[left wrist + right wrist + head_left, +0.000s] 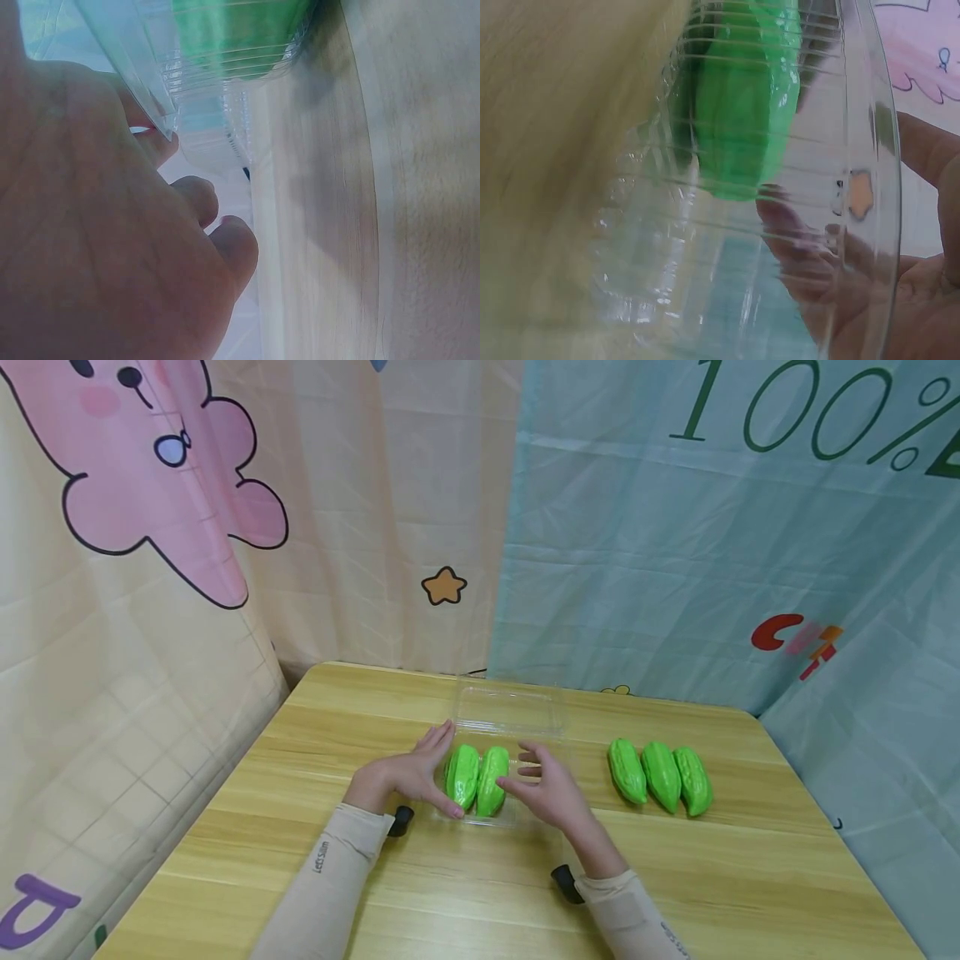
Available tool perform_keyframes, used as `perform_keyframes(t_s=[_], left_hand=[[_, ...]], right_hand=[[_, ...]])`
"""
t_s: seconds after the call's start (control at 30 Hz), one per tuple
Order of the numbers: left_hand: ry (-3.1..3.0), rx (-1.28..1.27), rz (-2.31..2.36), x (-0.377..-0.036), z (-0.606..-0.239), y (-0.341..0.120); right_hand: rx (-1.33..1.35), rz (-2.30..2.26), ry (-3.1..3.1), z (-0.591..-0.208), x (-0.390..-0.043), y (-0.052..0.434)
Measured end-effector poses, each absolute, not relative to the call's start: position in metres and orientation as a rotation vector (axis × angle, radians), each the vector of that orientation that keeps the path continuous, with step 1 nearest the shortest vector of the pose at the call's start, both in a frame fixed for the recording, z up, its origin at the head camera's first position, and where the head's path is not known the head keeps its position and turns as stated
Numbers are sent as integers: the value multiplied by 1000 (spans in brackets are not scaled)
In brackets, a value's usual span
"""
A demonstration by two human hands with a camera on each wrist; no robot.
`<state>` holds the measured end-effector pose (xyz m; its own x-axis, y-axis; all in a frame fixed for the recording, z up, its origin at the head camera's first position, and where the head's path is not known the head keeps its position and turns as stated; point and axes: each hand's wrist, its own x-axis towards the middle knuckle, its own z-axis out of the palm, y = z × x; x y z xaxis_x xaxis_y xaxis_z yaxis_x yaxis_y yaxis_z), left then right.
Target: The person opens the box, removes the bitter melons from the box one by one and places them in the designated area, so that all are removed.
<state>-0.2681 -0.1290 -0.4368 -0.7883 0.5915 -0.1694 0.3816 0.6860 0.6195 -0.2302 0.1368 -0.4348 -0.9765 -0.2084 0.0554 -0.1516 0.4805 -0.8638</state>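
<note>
Two glossy green bitter melons, a left one [462,777] and a right one [492,781], lie side by side in a clear plastic clamshell box [517,814]. Its lid [510,708] is folded back at the far side. My left hand [408,774] spans the box's left side, thumb by the near corner and straight fingers along the far left; fingertips touch the rim in the left wrist view. My right hand [551,787] is over the box's right part with fingers spread, its thumb beside the right melon. In the right wrist view, a melon [742,105] shows through the ribbed wall.
Three more green bitter melons [662,777] lie in a row on the wooden table [750,877], right of the box. Printed curtains [375,527] hang behind the table and along both sides. A dark wrist camera mount [567,885] sits under the right sleeve.
</note>
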Motion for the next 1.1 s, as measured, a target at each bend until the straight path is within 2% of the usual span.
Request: perform_keyframes(t_s=[1.1], left_hand=[[2539, 728, 841, -266, -435, -127]], right_hand=[[-493, -1476, 2552, -446, -228, 124]])
